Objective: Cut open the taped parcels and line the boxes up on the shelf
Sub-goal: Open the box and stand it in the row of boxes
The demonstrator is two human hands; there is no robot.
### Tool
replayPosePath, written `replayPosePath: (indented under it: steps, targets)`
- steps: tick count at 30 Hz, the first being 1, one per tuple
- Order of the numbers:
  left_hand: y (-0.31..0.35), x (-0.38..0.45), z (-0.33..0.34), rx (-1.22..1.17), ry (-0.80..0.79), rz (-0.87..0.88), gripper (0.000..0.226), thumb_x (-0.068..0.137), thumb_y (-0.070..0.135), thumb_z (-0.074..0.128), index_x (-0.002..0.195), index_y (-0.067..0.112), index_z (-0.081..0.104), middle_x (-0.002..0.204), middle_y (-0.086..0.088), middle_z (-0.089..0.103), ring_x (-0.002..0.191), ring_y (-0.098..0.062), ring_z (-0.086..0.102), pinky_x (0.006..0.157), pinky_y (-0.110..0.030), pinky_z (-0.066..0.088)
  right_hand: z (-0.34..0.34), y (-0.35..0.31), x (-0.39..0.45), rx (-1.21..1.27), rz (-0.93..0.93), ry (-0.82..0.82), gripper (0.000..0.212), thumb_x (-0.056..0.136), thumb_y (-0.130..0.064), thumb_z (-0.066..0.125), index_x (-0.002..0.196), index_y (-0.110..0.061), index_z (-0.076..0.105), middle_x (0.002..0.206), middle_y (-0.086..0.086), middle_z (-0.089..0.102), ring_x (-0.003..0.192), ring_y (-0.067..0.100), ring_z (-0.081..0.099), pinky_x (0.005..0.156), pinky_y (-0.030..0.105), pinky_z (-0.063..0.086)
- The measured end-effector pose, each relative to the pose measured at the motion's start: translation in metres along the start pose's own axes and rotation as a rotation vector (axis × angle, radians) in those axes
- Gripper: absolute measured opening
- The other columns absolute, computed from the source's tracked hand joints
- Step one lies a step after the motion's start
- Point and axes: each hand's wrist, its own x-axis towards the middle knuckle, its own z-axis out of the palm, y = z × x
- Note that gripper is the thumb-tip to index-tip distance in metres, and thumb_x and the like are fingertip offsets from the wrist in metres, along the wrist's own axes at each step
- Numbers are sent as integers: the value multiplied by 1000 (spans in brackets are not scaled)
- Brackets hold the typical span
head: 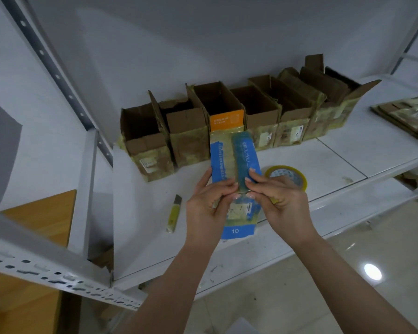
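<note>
— Where was the parcel at that point?

— In both my hands, held just above the near part of the shelf (299,165). Blue box (235,169), taped over, w/ a "10" on the near end. My left hand (206,203) gripped its left edge, fingers curled round it; my right hand (279,197) pinched the right flap, thumb & fingertips on the tape. The thumbs nearly met at the middle seam.

— And the cutter?

— Yellow knife (174,214) lay flat on the shelf, just left of my left hand, not touched. Tape roll (287,175) sat right behind my right hand, partly hidden by it.

— The rest of the boxes?

— Opened cartons (227,121) stood in a row along the far side, flaps up, side by side; one had an orange front. Flattened cardboard (408,116) lay far right. Whether the blue box's seam was cut through, I couldn't tell; hands covered it.
</note>
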Motion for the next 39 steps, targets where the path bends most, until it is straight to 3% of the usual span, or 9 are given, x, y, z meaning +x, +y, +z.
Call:
replayPosePath:
  steps: [2,7,14,18,22,27,33,37,39]
  targets:
    - [0,1,-2,18,-15,0,18,81,0,73,99,4,75,109,8,64,127,18,37,108,-34,40,-2,1,-2,6,16,-19,30,83,-11,70,112,-8,72,122,6,67,103,25,68,86,41,55]
    - [8,2,-4,162,-65,3,32,80,26,75,111,18,73,124,4,62,132,-25,42,107,-28,38,-1,-1,-5,47,82,-18,34,82,-9,74,116,-9,69,125,1,67,102,24,67,81,43,58]
    - [5,7,8,186,-19,0,15,79,15,75,94,14,78,104,6,71,126,-21,46,105,-32,39,0,3,-5,176,143,31,19,80,9,72,92,-5,75,112,7,71,109,22,66,88,45,56]
    - [2,9,2,100,-64,1,21,79,20,75,100,15,76,110,14,64,129,9,37,105,-44,43,-5,3,-5,283,216,-14,28,82,5,72,106,-11,72,120,2,68,113,12,65,90,30,56]
    - [-4,1,-11,-51,-49,-110,31,80,13,75,110,10,71,122,5,63,126,-12,54,93,-44,55,-8,3,-7,397,248,13,34,82,9,70,106,-14,67,118,-8,66,114,0,62,88,14,52]
    - [0,-6,-8,-68,85,-92,22,82,11,70,104,10,72,114,10,63,112,7,59,80,-29,59,-2,1,-8,378,248,31,28,82,11,68,101,-9,69,117,-4,66,112,1,63,91,17,52]
    - [-3,-12,-7,-118,55,-95,26,87,4,67,111,14,69,123,7,63,120,0,57,84,-33,59,0,2,-10,383,228,42,31,83,9,68,103,-14,66,120,-7,65,115,-6,59,89,15,51]
    - [-6,-14,-6,-140,62,-134,25,91,2,62,113,10,70,127,3,63,122,-1,56,84,-39,60,7,3,-11,341,273,29,28,80,2,75,98,-17,66,118,-38,57,133,2,46,92,16,51]
    - [-3,-13,-5,-120,70,-142,27,91,-1,63,113,14,69,126,8,61,120,1,56,83,-39,60,10,-2,-7,328,300,26,36,79,1,76,92,-28,61,110,-42,59,117,3,60,86,13,51]
